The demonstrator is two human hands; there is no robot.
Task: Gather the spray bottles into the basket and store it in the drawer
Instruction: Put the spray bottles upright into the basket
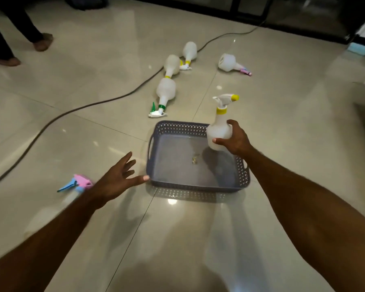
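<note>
Spray bottle, yellow-capped [219, 131] — upright in the right hand [234, 140], fingers wrapped round its body, over the grey basket [156, 144], which holds none yet. Left hand [116, 180] spread, empty, beside the rim. Remaining on the floor — four bottles beyond, one pink-triggered near left. Drawer unseen.

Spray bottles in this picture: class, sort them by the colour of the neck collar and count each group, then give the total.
Yellow collar: 3, the held bottle and two on the floor
Green collar: 1
Pink collar: 1
Collar hidden by the left arm, pink and blue sprayer: 1
Total: 6
</note>
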